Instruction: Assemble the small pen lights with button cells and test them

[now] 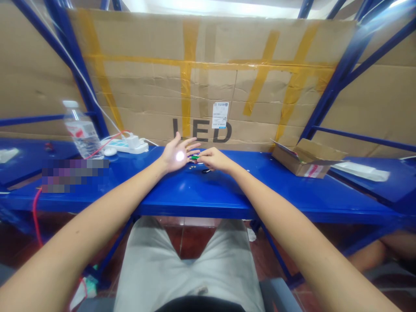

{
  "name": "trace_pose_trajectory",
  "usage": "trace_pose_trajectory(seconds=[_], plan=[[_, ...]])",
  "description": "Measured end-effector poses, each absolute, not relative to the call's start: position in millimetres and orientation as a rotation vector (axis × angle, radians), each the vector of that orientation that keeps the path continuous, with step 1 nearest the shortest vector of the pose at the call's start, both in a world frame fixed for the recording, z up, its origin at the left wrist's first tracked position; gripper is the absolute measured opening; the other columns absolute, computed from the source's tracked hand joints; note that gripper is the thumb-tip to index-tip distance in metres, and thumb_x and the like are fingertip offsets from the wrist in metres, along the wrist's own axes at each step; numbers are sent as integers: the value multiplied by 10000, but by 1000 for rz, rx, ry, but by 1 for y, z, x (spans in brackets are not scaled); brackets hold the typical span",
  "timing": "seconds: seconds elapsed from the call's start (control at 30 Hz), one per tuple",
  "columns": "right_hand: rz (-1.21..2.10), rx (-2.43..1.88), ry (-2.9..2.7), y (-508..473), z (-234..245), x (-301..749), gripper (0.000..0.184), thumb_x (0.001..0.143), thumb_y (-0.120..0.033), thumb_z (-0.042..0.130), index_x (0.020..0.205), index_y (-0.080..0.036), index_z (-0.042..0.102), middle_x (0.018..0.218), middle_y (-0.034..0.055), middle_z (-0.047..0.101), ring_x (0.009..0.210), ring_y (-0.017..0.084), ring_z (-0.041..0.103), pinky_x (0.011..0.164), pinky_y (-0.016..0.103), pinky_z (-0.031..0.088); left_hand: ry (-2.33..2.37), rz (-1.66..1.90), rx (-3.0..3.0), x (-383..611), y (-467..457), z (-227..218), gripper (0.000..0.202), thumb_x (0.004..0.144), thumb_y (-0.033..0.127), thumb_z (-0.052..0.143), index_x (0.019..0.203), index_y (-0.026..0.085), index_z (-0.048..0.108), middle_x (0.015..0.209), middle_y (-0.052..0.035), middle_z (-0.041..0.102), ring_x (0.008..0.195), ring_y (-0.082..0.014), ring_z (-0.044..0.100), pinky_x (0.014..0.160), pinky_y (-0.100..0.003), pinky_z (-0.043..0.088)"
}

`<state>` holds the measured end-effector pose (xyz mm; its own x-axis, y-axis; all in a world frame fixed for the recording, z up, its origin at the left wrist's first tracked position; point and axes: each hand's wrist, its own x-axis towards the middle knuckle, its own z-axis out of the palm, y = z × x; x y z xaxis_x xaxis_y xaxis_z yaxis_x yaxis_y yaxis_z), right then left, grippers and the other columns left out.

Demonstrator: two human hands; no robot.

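Note:
My left hand (177,155) is held palm up over the blue table, fingers spread, with a round bright spot of light on the palm. My right hand (215,159) pinches a small green flashlight (195,157) that points at the left palm. On the tabletop just below the hands lie a few tiny round silvery pieces (191,167), too small to name for certain. A small dark object (206,171) lies under the right hand, partly covered by it.
A plastic bottle (82,134) and a white power strip (130,145) with cables stand at the left of the blue table (195,195). An open cardboard box (307,158) sits to the right. A large taped cardboard sheet (146,95) rises behind. Another person's limb (373,255) shows at lower right.

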<state>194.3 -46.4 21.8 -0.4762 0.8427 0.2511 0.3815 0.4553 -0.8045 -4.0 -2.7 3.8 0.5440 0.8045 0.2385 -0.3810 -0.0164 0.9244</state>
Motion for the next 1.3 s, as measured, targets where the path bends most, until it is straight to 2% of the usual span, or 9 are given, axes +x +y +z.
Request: trace_pose_trajectory(seconds=[0.13,0.4,0.6,1.03,1.3], plan=[[901,-1003,-2051,-49,23,194,236,791,-258,612,582,-149,616,448,-50,437,481,79,366,500,246,274,425,984,1269,-5,-2,4,787,947,708,277,1538,206,413,1589,-177,418,1348,-381,497,1006,-495,467],[891,-985,-2042,-49,24,194,196,742,-292,621,651,-133,693,503,-25,503,559,111,419,582,268,334,432,972,1288,-4,-3,5,801,943,708,284,1553,198,387,1595,-175,412,1364,-377,485,1012,-490,469],[845,-1016,-2085,-47,22,194,224,779,-287,602,616,-143,657,478,-30,466,530,103,377,551,260,290,456,992,1282,-1,-8,6,808,942,706,283,1543,178,397,1591,-187,415,1350,-383,500,989,-491,484],[850,-1004,-2064,-49,25,193,220,764,-204,582,565,-137,651,475,-24,484,533,99,406,573,259,318,449,948,1308,-3,-6,5,804,941,700,282,1560,196,383,1566,-176,452,1365,-389,494,1059,-516,449],[790,-1034,-2073,-50,24,194,259,788,-282,556,694,-116,731,504,-25,494,540,103,409,570,261,316,459,974,1290,-1,-8,5,780,946,701,278,1512,190,443,1562,-186,454,1377,-391,485,1053,-513,444]])
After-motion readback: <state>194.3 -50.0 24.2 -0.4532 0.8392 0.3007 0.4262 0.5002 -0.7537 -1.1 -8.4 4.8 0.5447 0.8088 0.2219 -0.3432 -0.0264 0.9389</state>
